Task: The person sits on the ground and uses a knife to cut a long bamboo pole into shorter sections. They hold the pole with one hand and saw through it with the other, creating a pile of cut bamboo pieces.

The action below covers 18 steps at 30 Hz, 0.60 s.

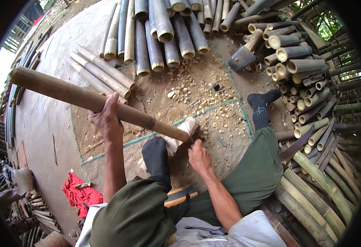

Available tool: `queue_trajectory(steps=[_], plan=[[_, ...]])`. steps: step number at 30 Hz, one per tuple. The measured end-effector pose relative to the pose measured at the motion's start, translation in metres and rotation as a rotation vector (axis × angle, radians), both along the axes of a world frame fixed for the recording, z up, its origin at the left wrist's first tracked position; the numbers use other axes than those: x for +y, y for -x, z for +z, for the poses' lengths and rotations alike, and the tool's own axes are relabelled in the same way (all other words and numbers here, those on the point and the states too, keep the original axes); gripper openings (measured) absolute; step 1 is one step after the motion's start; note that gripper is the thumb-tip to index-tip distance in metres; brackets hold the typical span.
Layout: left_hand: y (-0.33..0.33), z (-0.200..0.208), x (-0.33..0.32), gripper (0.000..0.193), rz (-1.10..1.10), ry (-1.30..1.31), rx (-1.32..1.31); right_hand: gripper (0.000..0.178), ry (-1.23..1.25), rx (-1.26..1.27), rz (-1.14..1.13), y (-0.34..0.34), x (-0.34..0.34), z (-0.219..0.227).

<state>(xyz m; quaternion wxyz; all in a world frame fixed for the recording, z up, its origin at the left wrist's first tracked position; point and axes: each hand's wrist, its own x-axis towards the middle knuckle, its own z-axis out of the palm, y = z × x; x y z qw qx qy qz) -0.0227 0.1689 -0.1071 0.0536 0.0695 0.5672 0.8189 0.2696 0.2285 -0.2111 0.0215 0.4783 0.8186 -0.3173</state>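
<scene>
A long brown bamboo pole slants from the upper left down to the middle. My left hand is wrapped round it near its middle. The pole's pale lower end rests over a whitish block on the ground. At that end my right hand is closed; a small dark piece shows at its fingers, mostly hidden, so I cannot tell what it is. Next to the block is my left foot in a dark sock.
Thick bamboo poles lie at the far side, with thinner ones nearer. A mallet-like tool and stacked bamboo pieces are at right. A dark blade lies there too. Wood chips litter the ground; a red cloth lies left.
</scene>
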Motion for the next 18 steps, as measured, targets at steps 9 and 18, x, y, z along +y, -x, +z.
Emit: queue_trajectory(steps=[9, 18], plan=[[0.008, 0.001, -0.022, 0.036, -0.293, -0.027, -0.026, 0.032, 0.077, 0.373, -0.13, 0.005, -0.017, 0.039], [0.02, -0.004, -0.03, 0.043, 0.086, 0.064, -0.128, 0.033, 0.05, 0.242, -0.006, 0.016, -0.01, 0.07]])
